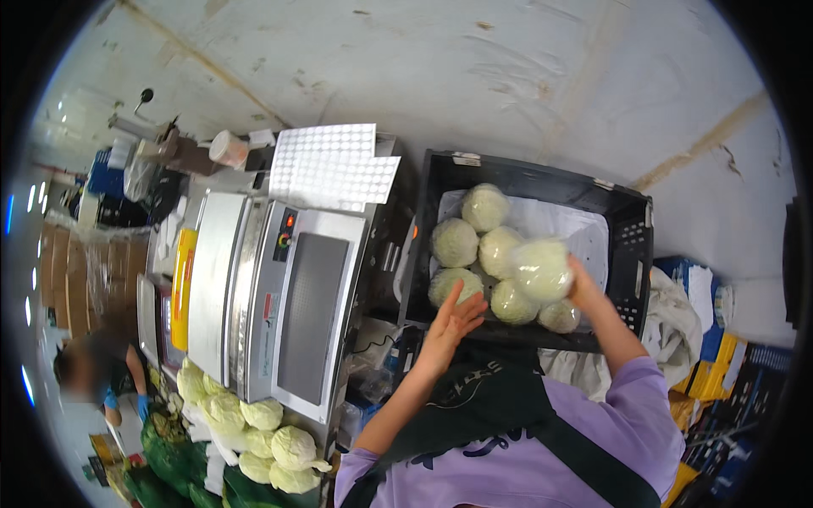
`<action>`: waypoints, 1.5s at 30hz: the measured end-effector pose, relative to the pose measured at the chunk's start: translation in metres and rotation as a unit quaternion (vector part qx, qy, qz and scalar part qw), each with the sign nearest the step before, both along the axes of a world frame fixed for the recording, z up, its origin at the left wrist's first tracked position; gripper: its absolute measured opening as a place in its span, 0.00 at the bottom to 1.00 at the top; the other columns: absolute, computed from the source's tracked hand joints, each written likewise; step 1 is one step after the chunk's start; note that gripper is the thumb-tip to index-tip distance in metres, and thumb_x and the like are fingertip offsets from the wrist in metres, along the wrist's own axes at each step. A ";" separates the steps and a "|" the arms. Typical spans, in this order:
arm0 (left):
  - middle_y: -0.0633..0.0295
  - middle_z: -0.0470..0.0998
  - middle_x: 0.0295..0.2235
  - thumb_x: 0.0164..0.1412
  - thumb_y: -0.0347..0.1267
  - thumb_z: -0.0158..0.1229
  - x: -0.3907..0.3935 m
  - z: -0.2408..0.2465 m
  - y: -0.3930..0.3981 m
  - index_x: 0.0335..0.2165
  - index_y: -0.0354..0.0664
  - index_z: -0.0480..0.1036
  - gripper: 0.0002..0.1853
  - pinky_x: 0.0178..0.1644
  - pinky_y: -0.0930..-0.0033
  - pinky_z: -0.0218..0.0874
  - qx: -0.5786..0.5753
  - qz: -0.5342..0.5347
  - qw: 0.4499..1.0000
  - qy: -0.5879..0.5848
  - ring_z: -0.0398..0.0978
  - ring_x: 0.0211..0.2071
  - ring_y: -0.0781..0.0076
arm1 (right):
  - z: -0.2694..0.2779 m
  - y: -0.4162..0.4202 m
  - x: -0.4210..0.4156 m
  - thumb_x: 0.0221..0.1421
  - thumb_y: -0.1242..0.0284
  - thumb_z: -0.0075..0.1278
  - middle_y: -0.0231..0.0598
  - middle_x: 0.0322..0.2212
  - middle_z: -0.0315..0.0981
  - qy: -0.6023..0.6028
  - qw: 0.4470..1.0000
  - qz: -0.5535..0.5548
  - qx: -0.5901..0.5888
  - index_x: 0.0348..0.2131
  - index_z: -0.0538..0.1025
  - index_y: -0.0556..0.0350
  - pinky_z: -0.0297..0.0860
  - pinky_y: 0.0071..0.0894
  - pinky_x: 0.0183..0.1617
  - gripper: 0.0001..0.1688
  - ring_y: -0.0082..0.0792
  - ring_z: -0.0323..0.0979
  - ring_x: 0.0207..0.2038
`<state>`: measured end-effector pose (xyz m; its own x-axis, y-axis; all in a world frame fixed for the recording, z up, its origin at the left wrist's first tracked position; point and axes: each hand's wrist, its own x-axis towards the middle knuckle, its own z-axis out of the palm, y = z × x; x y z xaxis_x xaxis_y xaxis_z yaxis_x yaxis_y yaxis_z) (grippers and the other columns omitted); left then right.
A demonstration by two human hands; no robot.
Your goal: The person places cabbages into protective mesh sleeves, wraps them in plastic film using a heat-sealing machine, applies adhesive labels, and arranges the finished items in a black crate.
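Observation:
My right hand (579, 279) grips a film-wrapped cabbage (542, 271) from its right side, holding it over the black plastic crate (530, 166). Inside the crate, several more wrapped cabbages (486, 207) sit on a white liner (587, 219), mostly towards the left and front. Fingers spread, my left hand (452, 322) hovers at the crate's near left side, in front of another wrapped cabbage (452, 284) that it partly hides. I cannot tell whether it touches that cabbage. Nothing is in that hand.
Left of the crate stands a wrapping machine (314, 317) with a yellow film box (183, 289). Unwrapped cabbages (293, 447) are heaped at its near end. A co-worker's blue-gloved hand (143, 406) shows at far left. Stacked crates (749, 394) stand at right; a stained wall (508, 76) rises behind.

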<state>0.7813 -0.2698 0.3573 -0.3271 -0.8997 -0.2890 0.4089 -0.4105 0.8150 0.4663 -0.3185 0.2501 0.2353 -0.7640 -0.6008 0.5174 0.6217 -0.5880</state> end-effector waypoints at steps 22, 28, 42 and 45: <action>0.59 0.73 0.33 0.51 0.25 0.52 0.252 0.023 0.282 0.36 0.37 0.71 0.11 0.38 0.74 0.61 -0.043 0.692 0.532 -0.486 0.70 0.32 0.72 | 0.151 0.011 0.521 0.51 0.80 0.45 0.37 0.34 0.70 0.109 0.645 0.360 -0.665 0.37 0.71 0.59 0.65 0.24 0.39 0.11 0.26 0.68 0.35; 0.59 0.72 0.37 0.51 0.23 0.51 0.372 0.027 0.401 0.38 0.36 0.69 0.13 0.41 0.75 0.60 0.029 0.769 0.389 -0.506 0.69 0.36 0.73 | 0.179 0.245 0.767 0.41 0.75 0.51 0.41 0.42 0.66 -0.060 0.273 0.414 -0.866 0.41 0.69 0.55 0.63 0.34 0.47 0.22 0.40 0.64 0.45; 0.46 0.57 0.52 0.33 0.42 0.68 0.489 -0.033 0.467 0.55 0.43 0.50 0.52 0.52 0.63 0.54 0.224 0.617 0.458 -0.599 0.60 0.51 0.51 | 0.271 0.253 0.830 0.50 0.76 0.46 0.33 0.38 0.68 -0.135 0.655 0.487 -0.562 0.49 0.62 0.55 0.61 0.19 0.43 0.25 0.21 0.65 0.38; 0.48 0.61 0.49 0.34 0.40 0.68 0.509 -0.066 0.496 0.55 0.45 0.51 0.49 0.50 0.64 0.57 0.124 0.723 0.545 -0.406 0.63 0.48 0.53 | 0.279 0.221 0.795 0.46 0.81 0.44 0.37 0.48 0.59 -0.181 0.733 0.462 -0.465 0.54 0.58 0.56 0.59 0.23 0.51 0.33 0.25 0.62 0.46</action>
<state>1.2901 0.2259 0.2912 0.9985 0.0519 0.0184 -0.0033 -0.2761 0.9611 1.2612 -0.0974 0.5286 0.9259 -0.2178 0.3085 0.3551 0.2237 -0.9077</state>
